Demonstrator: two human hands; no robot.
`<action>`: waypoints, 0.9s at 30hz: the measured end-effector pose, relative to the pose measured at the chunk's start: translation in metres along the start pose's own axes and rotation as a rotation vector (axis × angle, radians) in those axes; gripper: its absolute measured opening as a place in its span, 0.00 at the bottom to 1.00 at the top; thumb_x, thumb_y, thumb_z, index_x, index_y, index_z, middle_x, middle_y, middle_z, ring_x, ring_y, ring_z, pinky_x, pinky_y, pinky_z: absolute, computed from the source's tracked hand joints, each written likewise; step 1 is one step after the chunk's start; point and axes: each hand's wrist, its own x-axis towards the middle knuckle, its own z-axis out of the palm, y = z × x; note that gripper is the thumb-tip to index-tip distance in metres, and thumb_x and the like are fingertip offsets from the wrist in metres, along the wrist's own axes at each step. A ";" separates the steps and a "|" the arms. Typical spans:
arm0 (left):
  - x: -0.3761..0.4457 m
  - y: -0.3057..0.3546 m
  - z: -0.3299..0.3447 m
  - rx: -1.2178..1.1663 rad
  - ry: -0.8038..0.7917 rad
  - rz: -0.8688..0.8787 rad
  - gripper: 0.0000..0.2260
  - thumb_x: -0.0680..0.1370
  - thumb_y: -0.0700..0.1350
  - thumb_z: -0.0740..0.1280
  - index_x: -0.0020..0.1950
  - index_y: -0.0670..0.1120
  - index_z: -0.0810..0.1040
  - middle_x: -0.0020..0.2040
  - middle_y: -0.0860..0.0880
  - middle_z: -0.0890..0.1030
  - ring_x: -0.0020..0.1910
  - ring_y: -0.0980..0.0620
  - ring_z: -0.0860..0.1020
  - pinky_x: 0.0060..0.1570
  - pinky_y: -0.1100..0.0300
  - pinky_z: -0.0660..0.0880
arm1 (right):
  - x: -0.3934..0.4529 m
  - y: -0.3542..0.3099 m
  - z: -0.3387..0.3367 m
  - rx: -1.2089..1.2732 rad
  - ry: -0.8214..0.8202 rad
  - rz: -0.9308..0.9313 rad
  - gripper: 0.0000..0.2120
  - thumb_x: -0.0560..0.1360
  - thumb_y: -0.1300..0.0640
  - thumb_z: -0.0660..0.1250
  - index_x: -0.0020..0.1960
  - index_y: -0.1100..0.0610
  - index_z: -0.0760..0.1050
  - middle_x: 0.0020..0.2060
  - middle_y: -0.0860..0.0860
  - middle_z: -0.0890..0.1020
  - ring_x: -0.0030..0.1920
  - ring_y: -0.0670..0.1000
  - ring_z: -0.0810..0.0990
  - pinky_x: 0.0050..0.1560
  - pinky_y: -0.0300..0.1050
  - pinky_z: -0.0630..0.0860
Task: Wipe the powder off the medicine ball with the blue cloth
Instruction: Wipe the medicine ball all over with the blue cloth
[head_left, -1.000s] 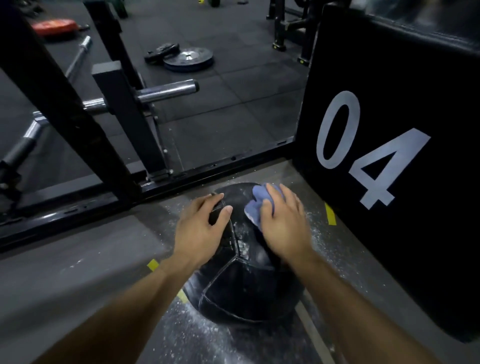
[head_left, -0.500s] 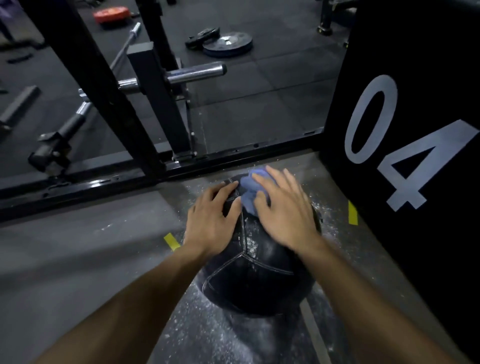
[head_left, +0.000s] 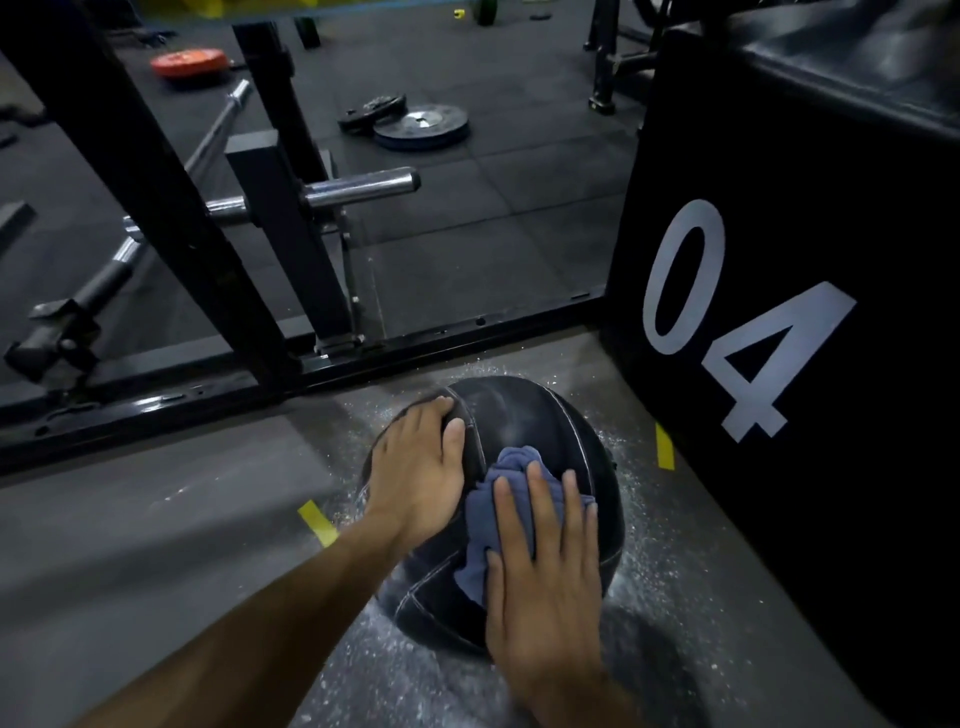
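On the powdery floor (head_left: 675, 597) beside the black box (head_left: 831, 467) sits one medicine ball (head_left: 524, 415); left hand (head_left: 421, 478) rests flat, right hand (head_left: 540, 566) presses one blue cloth (head_left: 483, 525) (fingers straight), now lower than before.

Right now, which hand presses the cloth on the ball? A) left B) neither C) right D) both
C: the right hand lies flat on the cloth atop the ball, while the left hand rests bare on the ball's left side.
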 end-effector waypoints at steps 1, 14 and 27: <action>-0.003 0.002 0.001 0.010 0.011 0.008 0.21 0.86 0.54 0.52 0.75 0.48 0.72 0.72 0.47 0.76 0.71 0.46 0.73 0.73 0.45 0.67 | 0.011 -0.001 -0.006 0.009 -0.041 0.015 0.30 0.85 0.49 0.53 0.86 0.53 0.57 0.86 0.56 0.55 0.85 0.65 0.51 0.82 0.67 0.54; -0.031 -0.008 -0.023 -0.115 -0.061 0.101 0.26 0.85 0.62 0.47 0.78 0.55 0.71 0.79 0.57 0.69 0.78 0.56 0.65 0.79 0.48 0.61 | 0.183 0.030 -0.036 0.229 -0.547 0.262 0.22 0.85 0.51 0.51 0.74 0.47 0.75 0.75 0.47 0.73 0.75 0.54 0.70 0.75 0.53 0.66; -0.042 0.039 0.042 -0.064 0.009 0.145 0.29 0.83 0.64 0.45 0.81 0.57 0.65 0.83 0.54 0.63 0.83 0.50 0.56 0.80 0.41 0.56 | 0.138 0.124 -0.060 0.572 -0.355 0.378 0.21 0.81 0.62 0.57 0.66 0.52 0.84 0.71 0.47 0.79 0.75 0.47 0.73 0.80 0.49 0.65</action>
